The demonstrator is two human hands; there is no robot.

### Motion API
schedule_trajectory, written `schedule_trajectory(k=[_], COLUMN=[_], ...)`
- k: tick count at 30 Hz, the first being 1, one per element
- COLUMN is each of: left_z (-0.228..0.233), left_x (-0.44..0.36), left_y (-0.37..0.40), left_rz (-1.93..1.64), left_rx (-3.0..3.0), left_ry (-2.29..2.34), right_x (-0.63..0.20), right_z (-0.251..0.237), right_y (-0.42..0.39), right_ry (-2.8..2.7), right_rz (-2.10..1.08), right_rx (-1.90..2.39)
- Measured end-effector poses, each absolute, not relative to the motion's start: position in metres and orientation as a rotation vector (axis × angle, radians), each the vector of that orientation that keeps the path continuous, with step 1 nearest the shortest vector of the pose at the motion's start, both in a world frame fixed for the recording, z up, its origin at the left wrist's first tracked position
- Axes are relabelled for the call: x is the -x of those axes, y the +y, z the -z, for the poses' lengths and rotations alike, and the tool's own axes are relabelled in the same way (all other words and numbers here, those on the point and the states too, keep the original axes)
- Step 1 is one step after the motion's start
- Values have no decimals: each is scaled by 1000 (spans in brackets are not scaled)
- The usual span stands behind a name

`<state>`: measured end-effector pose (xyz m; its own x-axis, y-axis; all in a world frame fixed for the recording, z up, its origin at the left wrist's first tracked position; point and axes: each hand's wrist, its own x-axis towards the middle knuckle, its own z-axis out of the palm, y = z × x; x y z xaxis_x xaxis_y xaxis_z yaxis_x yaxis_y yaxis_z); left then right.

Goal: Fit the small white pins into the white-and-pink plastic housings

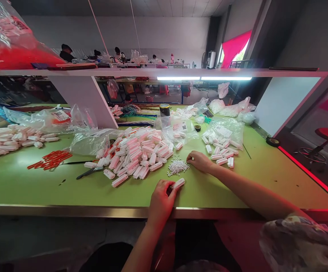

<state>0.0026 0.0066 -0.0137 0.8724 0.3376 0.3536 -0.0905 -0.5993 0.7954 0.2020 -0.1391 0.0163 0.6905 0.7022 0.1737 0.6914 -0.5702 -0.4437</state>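
Note:
My left hand is closed round a white plastic connector housing near the table's front edge. Rows of small openings seem to show on the housing's upper face. Just beyond it lies a little heap of tiny white plugs. At the right side of that heap is my right hand, its fingertips pinched together; whether a plug is between them is too small to see. A large pile of white housings lies left of the plugs, and a smaller group of housings lies beyond my right hand.
Orange strips and dark-handled cutters lie on the left. Clear plastic bags and a tape roll stand behind the piles. A shelf spans the green table. Several people sit far back.

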Motion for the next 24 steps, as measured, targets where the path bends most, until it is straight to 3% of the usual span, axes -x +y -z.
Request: schedule_trajectory(k=[7, 16, 24], left_z=[5, 5, 11], left_x=[-2, -2, -3], left_y=[2, 2, 6], left_rz=[-578, -574, -560], left_rx=[-2133, -2135, -2140], left_ry=[210, 216, 190], right_x=[-161, -132, -122], right_z=[-24, -30, -35], right_y=[-145, -143, -140], right_ry=[-1447, -1991, -2254], right_rz=[84, 317, 499], right_rx=[2136, 2387, 2306])
